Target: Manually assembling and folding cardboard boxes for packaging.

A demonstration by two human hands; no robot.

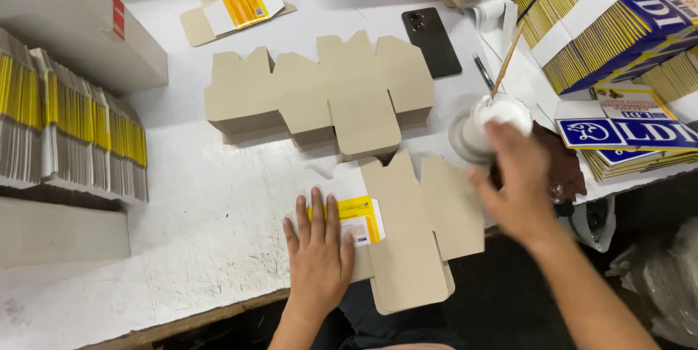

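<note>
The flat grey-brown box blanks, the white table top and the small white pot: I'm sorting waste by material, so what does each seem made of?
Flat grey-brown box blanks: likely matte paperboard; thin die-cut flaps, fibrous dull face, printed yellow on the folded side under the left hand.
White table top: probably painted wood; scuffed, worn coating, brown bare edge.
Small white pot by the right hand: perhaps plastic, smooth; blurred, so uncertain.

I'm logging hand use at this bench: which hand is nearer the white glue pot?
Right. The right hand reaches onto the white glue pot, fingertips at its rim. The left hand lies flat on the folded carton blank, well away to the pot's left.
</note>
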